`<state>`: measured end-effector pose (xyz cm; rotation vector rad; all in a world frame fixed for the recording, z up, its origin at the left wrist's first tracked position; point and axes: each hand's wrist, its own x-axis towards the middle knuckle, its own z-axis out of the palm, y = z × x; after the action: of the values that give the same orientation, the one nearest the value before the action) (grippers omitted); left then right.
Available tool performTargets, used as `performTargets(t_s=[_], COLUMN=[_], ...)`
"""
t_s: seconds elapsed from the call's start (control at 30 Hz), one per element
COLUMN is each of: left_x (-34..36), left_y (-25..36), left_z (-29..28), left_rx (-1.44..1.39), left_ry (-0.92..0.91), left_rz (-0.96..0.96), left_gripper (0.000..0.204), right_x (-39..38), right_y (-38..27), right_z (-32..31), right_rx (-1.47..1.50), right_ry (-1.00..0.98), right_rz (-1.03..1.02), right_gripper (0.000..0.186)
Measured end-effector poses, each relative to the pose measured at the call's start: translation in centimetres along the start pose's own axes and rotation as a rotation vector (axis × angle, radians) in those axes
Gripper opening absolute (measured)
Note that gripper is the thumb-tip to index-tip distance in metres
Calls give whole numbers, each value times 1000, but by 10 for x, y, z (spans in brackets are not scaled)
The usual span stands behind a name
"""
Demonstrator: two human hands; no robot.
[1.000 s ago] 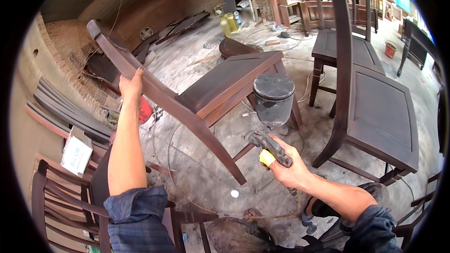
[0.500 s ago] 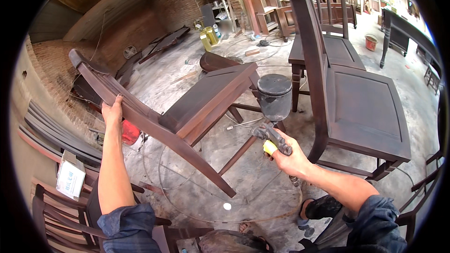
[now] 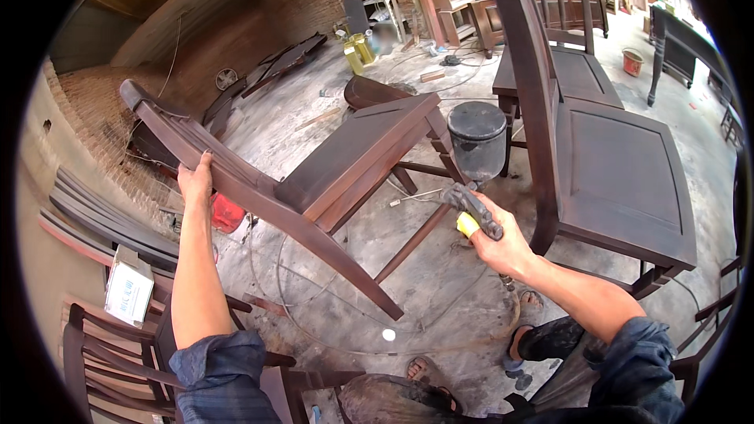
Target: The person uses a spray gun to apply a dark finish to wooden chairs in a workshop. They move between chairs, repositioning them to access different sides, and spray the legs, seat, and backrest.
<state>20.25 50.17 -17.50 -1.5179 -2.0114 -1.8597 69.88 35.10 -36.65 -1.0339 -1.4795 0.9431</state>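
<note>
A dark brown wooden chair (image 3: 357,161) is tipped back in front of me, its seat sloping. My left hand (image 3: 196,180) is closed around a side post of its backrest. In my right hand (image 3: 506,239) I grip a spray gun (image 3: 473,208) with a dark, paint-stained cup (image 3: 477,141) on top. Something yellow (image 3: 467,224) shows by the right fingers. The gun is held to the right of the tilted chair, near its front legs; its nozzle is hard to make out.
At right stands another dark chair (image 3: 624,169), with one more behind it. A slatted chair (image 3: 118,361) is at lower left, beside a white box (image 3: 129,290). A hose (image 3: 314,330) loops over the concrete floor. A red container (image 3: 226,213) sits behind my left forearm.
The view has shifted slightly, so most things appear farther right. My right hand has moved the spray gun a little up and right. The left hand keeps its hold on the chair.
</note>
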Motion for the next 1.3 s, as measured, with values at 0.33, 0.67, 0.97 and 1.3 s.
performTargets(t_s=[0.33, 0.67, 0.97, 1.3], left_x=[-6, 5, 10, 14], left_y=[7, 0, -6, -12], left_z=[-2, 0, 1, -1], left_rx=[-60, -35, -29, -18], left_ry=[-34, -22, -14, -2], left_rz=[-27, -10, 6, 23], left_gripper=[56, 55, 56, 54], right_x=[-9, 46, 77, 82], right_y=[-2, 0, -2, -6], right_z=[10, -23, -37, -33], right_rx=[290, 147, -95, -12], right_ry=[-179, 105, 198, 167], right_rz=[72, 43, -7, -5], right_gripper=[43, 37, 46, 41])
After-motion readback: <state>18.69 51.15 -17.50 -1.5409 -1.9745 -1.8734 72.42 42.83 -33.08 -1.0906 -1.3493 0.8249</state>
